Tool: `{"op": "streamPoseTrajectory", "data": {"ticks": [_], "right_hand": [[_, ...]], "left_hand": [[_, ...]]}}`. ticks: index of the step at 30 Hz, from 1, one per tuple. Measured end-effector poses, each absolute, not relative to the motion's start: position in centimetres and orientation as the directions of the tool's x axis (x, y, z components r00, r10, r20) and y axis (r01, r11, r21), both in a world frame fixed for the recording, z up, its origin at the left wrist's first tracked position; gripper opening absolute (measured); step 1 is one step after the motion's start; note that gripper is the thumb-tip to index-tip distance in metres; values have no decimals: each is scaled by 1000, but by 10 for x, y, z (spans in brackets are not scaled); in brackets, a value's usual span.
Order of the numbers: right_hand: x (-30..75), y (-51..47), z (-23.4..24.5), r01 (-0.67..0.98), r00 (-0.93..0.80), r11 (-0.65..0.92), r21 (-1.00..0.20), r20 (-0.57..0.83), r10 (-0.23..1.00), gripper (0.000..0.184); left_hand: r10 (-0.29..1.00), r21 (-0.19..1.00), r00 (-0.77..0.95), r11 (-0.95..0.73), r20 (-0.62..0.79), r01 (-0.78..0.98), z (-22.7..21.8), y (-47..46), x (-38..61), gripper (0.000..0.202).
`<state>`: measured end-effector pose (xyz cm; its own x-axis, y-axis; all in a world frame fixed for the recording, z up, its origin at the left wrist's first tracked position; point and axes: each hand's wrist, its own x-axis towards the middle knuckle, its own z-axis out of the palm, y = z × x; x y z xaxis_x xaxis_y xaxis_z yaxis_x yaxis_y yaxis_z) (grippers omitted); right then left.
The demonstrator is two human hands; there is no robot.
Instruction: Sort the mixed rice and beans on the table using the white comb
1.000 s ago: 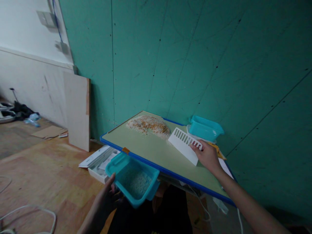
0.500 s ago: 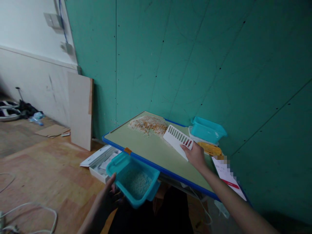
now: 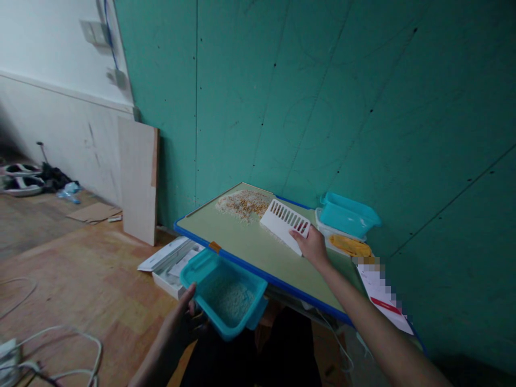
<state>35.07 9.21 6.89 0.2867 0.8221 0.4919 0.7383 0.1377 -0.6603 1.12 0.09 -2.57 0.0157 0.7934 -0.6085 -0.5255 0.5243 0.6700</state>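
My right hand [image 3: 312, 246] is closed on the near end of a white slotted plastic scraper [image 3: 282, 230], whose edge rests on the pale green tabletop [image 3: 237, 244]. Some pale grains lie along the scraper's edge. Beyond it spreads a pile of white grains mixed with yellow-brown beans [image 3: 245, 205]. My left hand [image 3: 187, 320] grips the left rim of a turquoise plastic basin [image 3: 253, 301], thumb on top and fingers underneath. Pale grains [image 3: 231, 298] cover the basin's bottom. It sits just below the table's near edge, above my lap.
Another turquoise basin [image 3: 350, 215], a yellow cloth-like item [image 3: 350, 245] and a white paper with a red stripe [image 3: 385, 301] are at the table's right. An open white box [image 3: 169, 269] lies on the floor at left. A board [image 3: 137, 183] leans against the green wall; cables lie on the floor.
The scraper in my right hand has moved a little left and nearer, over the tabletop. My left hand keeps its hold on the basin. The view has shifted slightly.
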Motion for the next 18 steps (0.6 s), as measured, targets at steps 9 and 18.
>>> {"op": "streamPoseTrajectory", "data": {"ticks": [9,18], "right_hand": [[341,96,68,806,291,34,-591,445,847,21],[336,108,63,823,215,114,-557,491,844,21]], "left_hand": [[792,654,46,534,-609,-536,-41,6,8,58],[803,635,121,544,-583,-548,-62,13,1,59]]}}
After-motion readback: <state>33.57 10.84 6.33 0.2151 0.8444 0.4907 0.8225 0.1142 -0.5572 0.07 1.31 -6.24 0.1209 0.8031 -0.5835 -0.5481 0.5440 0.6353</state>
